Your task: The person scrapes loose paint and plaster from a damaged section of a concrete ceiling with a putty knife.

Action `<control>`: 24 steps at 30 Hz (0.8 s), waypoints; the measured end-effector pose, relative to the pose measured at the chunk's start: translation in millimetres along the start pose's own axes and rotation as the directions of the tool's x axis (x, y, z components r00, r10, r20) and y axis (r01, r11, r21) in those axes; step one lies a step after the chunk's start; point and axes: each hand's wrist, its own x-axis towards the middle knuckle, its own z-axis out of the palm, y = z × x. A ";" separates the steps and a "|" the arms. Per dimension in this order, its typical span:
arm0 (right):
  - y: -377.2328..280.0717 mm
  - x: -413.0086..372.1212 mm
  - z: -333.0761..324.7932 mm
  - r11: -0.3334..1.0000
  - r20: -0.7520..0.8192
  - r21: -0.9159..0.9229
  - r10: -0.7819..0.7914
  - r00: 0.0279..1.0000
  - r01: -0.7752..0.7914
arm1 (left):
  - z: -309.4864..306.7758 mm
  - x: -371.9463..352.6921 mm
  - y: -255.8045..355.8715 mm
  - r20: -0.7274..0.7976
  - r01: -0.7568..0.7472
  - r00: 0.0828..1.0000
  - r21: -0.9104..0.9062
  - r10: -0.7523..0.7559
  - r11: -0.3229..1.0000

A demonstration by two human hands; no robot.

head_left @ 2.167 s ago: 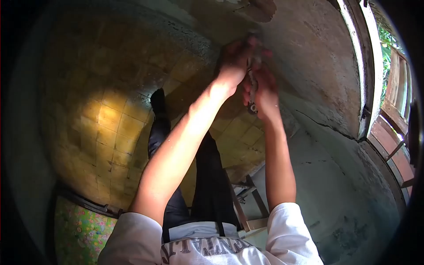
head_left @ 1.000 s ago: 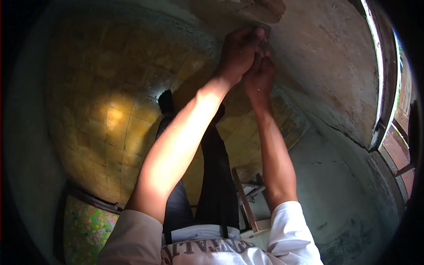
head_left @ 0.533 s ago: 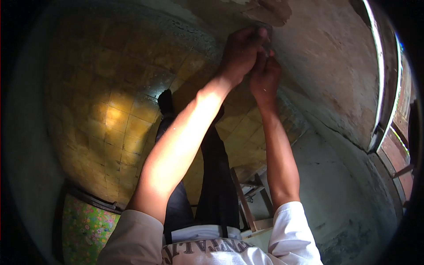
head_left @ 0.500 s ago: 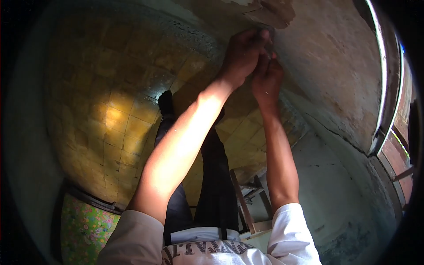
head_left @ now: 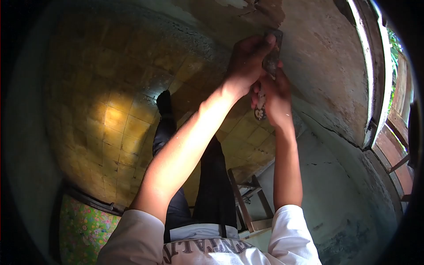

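Both of my hands are raised at the peeling wall [head_left: 318, 66]. A flat, grey, worn scraper [head_left: 272, 56] lies along the wall surface between them. My left hand [head_left: 247, 61] is closed on the upper part of its blade, thumb pressed on the face. Lower down, my right hand [head_left: 277, 97] wraps round what looks like its handle, whose patterned end shows below the fingers. Exactly how the blade meets the handle is hidden by my fingers. Just above the blade is a patch of brown, broken plaster [head_left: 270, 11].
Yellowish floor tiles [head_left: 128, 128] spread below, with my dark-trousered legs [head_left: 216, 185] over them. A wooden stool or frame [head_left: 247, 198] stands near my right side. Flowered green fabric [head_left: 84, 225] lies lower left. A window opening [head_left: 397, 97] is at the right.
My right hand has shifted a little right and down and turned, so the blade and the patterned end now show more. My left hand has moved slightly down with the view.
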 end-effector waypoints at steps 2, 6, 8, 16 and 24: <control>-20.2 -15.3 -7.9 0.971 0.096 0.217 0.083 0.992 -0.102 | 12.2 -8.8 12.9 0.032 0.048 0.998 0.020 -0.049 0.999; -28.4 -14.1 -21.8 0.967 -0.014 -0.251 0.048 0.999 -0.050 | 21.0 -1.7 -0.1 0.028 -0.054 0.998 -0.097 0.057 0.994; -21.3 -9.4 -21.6 0.902 -0.033 -0.425 -0.096 0.995 0.073 | 22.2 -1.8 0.8 0.007 -0.023 1.000 -0.127 0.024 0.992; -47.8 -27.1 -10.2 0.752 -0.010 -0.644 -0.188 0.982 0.137 | 30.6 -4.6 7.0 0.001 0.243 0.966 -0.355 -0.259 0.903; -44.9 -22.1 -21.8 0.695 0.035 -0.689 -0.249 0.968 0.204 | 33.5 -3.5 7.2 -0.017 0.232 0.964 -0.444 -0.267 0.865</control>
